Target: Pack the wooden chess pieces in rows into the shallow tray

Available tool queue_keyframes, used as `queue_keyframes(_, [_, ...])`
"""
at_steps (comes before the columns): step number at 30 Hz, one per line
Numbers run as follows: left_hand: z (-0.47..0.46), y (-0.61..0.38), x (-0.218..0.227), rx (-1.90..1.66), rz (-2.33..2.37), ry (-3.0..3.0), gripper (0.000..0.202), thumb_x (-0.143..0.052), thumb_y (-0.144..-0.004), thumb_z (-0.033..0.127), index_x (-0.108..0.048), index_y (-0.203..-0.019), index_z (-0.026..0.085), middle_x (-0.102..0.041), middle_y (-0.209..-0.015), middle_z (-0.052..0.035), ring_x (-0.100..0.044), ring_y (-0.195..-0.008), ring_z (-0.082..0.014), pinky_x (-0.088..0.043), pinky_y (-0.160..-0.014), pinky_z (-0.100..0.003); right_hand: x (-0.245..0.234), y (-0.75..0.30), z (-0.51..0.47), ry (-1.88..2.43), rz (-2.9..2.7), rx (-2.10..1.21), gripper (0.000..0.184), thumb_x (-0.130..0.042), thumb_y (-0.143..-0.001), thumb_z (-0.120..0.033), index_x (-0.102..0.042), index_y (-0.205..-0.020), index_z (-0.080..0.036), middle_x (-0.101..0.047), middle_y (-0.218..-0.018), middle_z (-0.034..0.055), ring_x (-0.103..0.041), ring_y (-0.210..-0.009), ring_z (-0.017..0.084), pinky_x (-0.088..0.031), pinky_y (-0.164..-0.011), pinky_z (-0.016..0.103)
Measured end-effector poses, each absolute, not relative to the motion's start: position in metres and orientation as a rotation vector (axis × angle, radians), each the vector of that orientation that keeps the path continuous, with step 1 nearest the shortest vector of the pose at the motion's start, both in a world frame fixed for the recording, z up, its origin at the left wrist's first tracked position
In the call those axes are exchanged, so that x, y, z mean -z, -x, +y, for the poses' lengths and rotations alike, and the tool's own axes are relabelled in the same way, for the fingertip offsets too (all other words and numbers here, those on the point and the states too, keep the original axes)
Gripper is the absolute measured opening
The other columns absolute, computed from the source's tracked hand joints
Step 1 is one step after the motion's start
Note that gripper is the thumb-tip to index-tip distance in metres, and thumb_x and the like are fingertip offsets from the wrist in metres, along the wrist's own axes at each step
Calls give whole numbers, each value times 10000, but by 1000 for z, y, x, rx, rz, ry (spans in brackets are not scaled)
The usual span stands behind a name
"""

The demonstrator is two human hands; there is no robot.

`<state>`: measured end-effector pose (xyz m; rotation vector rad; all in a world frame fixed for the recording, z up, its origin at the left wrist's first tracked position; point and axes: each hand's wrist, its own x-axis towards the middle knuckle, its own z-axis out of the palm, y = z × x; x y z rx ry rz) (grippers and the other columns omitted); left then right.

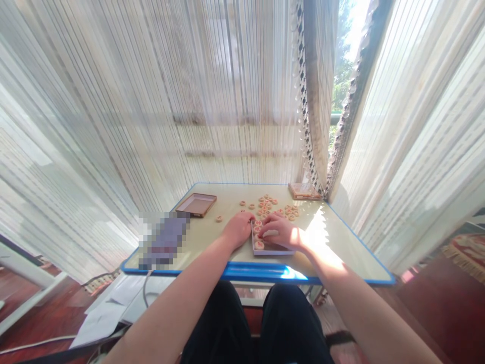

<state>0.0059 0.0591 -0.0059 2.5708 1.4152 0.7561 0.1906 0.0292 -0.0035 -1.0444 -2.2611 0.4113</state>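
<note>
A shallow box (275, 251) sits near the front edge of the table, with a column of round Chinese chess pieces (259, 245) along its left side. My left hand (238, 229) is closed at the box's left wall, its fingers curled over the edge. Reaching into the box from the right, my right hand (278, 230) has its fingertips pinched on a piece in that column; the fingers partly cover it. Beyond the box lies a loose cluster of wooden pieces (264, 205), some with red characters. One single piece (219, 219) lies apart to the left.
An open box lid (197, 204) lies at the back left, and a blurred-out flat object (164, 240) with a cable is in front of it. A flat wooden box (304, 191) stands at the back right. Blue trim (261, 271) edges the table; curtains (235, 101) hang behind it.
</note>
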Motion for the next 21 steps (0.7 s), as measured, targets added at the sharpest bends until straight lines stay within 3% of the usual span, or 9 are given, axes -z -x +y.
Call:
queue_keyframes(5, [59, -8, 5, -719, 1479, -2509, 307, -379, -724, 87, -609, -902, 185, -637, -960, -61, -551, -919, -183, -418, -848, -281, 2, -190, 29, 1059, -2249, -436, 88, -689, -698, -263, -723, -778, -258, -566, -854, 29, -487, -889, 196, -374, -862, 366])
queue_keyframes(21, [61, -6, 8, -739, 1467, -2466, 294, -413, -708, 82, -611, -897, 190, -635, -940, -52, -549, -881, -175, -423, -795, -266, 2, -189, 28, 1053, -2200, -469, 58, -691, -675, -234, -703, -731, -229, -575, -823, 14, -526, -882, 183, -404, -830, 324])
